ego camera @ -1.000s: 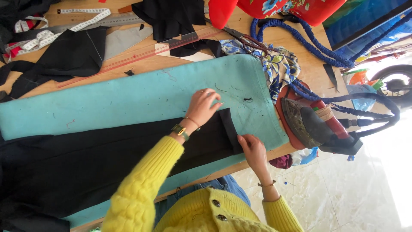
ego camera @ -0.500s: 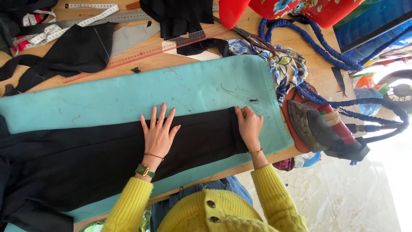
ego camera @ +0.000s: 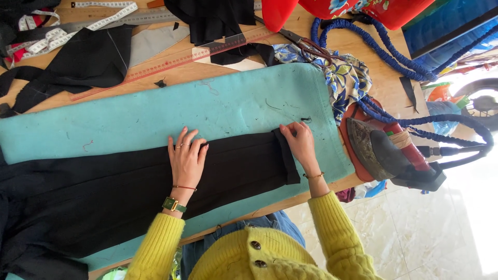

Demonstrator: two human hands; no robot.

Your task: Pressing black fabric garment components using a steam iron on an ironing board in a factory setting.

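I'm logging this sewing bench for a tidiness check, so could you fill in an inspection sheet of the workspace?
Surface: wooden table under a teal pressing pad.
Job's things: black garment lies flat along the pad, hem folded at its right end.
Clutter: long ruler, measuring tape, scissors, black cloth pieces, floral fabric.
Grippers: left hand flat on the garment; right hand at the folded hem.
Cables: blue braided cord runs to the iron.
Surroundings: pale tiled floor.
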